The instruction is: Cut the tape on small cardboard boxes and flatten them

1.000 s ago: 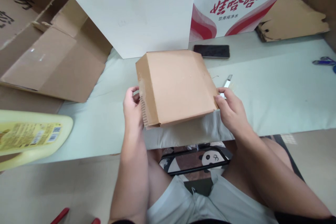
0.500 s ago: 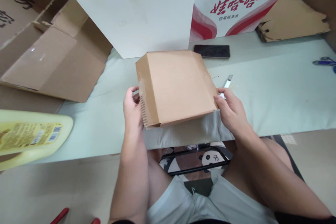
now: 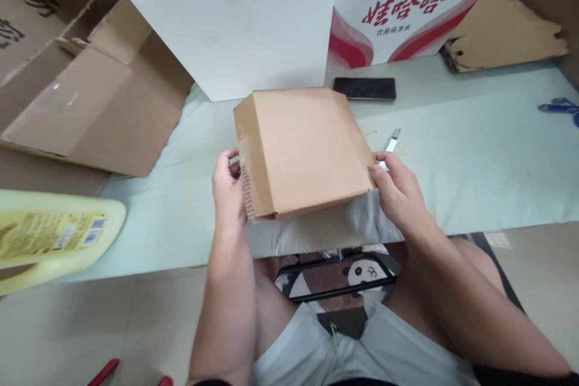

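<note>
Cardboard box (image 3: 312,151), left hand (image 3: 228,184) gripping one side, right hand (image 3: 398,187) pinching the other

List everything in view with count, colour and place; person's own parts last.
Folded cardboard: one, brown, centre
Cutter: one, white, right of folded cardboard
Phone: one, black, behind it
White panel: one, white, back centre
Printed carton: one, white and red, back right
Flattened cardboard: count unclear, brown, far right
Blue tool: one, possibly scissors, right edge
Cardboard boxes: count unclear, brown, left
Jug: one, yellow, left
Table: one, pale green cloth, middle
Panda-print item: one, multicoloured, below table
Red parts: two, bottom left
Shorts: one pair, grey, bottom
Left hand: one, bare, cardboard's left edge
Right hand: one, bare, its right edge
</note>
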Demonstrator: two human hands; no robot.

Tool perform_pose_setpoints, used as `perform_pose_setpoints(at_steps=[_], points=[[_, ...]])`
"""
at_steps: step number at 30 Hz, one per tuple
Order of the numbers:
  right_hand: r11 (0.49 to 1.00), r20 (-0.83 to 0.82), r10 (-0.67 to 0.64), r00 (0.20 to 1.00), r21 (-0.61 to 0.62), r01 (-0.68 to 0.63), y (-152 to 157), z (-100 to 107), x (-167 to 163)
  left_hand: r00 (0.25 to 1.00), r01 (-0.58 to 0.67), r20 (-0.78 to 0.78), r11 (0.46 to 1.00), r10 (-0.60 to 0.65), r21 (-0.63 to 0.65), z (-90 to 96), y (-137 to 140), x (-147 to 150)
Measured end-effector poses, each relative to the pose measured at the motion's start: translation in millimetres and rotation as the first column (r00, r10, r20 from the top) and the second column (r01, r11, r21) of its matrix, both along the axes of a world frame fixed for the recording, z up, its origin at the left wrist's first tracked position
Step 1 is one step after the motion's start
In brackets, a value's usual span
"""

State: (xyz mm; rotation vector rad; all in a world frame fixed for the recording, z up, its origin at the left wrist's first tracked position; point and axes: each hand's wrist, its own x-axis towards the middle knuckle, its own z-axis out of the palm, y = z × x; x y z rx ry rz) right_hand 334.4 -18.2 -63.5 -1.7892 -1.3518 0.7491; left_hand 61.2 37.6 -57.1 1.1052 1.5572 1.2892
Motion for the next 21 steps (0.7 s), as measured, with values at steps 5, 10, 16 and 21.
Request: perform_pose_setpoints(at_steps=[5, 10, 16, 21], points=[[0.999, 0.006, 0.004, 1.000, -0.035, -0.004, 0.7, -1.4, 0.1, 0.998, -0.060, 0.008, 0.998, 0.060, -0.017, 0.2, -0.5, 1.8], [0.996, 0.026, 0.041, 0.999, -0.085, -0.039, 1.8, -2.0, 0.3, 0.994, -0.111, 0.017, 0.994, 0.111, -0.012, 0.9, -1.4, 3.4], [0.997, -0.072, 0.061, 0.996, -0.042, -0.064, 0.3, -6.0, 2.3, 0.996, -0.090, 0.014, 0.995, 0.090, 0.030, -6.6, -0.1, -2.9], [0.999, -0.180, 0.034, 0.983, -0.024, -0.039, 0.8, -10.6, 3.0, 0.993, -0.043, 0.113, 0.995, 0.033, 0.091, -14.1, 1.7, -6.6]])
